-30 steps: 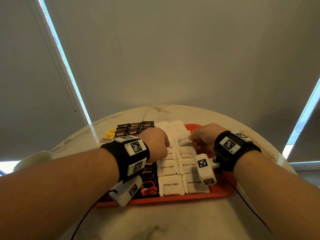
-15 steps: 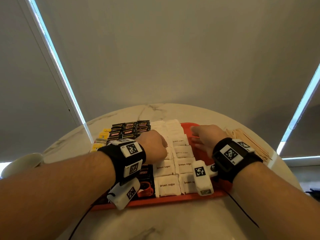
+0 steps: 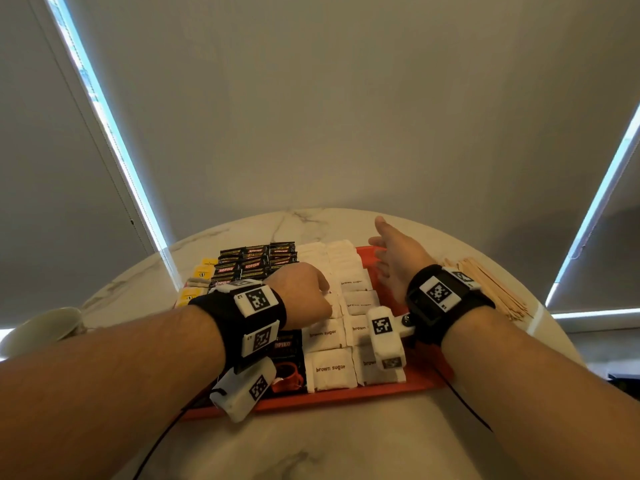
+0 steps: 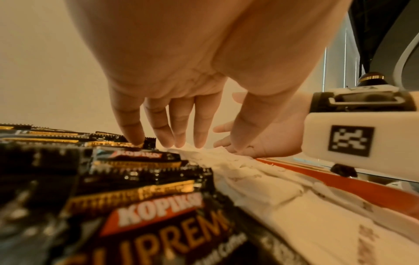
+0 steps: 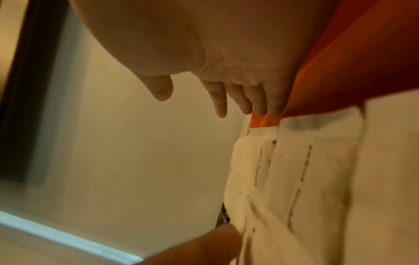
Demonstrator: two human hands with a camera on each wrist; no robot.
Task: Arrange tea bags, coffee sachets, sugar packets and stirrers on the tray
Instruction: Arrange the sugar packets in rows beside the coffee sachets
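Observation:
An orange tray holds rows of black coffee sachets on the left and two columns of white brown-sugar packets in the middle. Yellow tea bags lie along its far left side. Wooden stirrers lie in a pile on the table, right of the tray. My left hand rests with straight fingers touching the coffee sachets and sugar packets where the two rows meet. My right hand hovers open and empty over the tray's bare right strip, beside the sugar packets.
The tray sits on a round white marble table. A pale cup stands at the table's left edge. Cables run from both wrist cameras across the near tabletop. Grey blinds hang behind the table.
My right hand has lifted off the sugar packets, opened, and moved right and away over the tray's bare side. The left hand has stayed on the packets.

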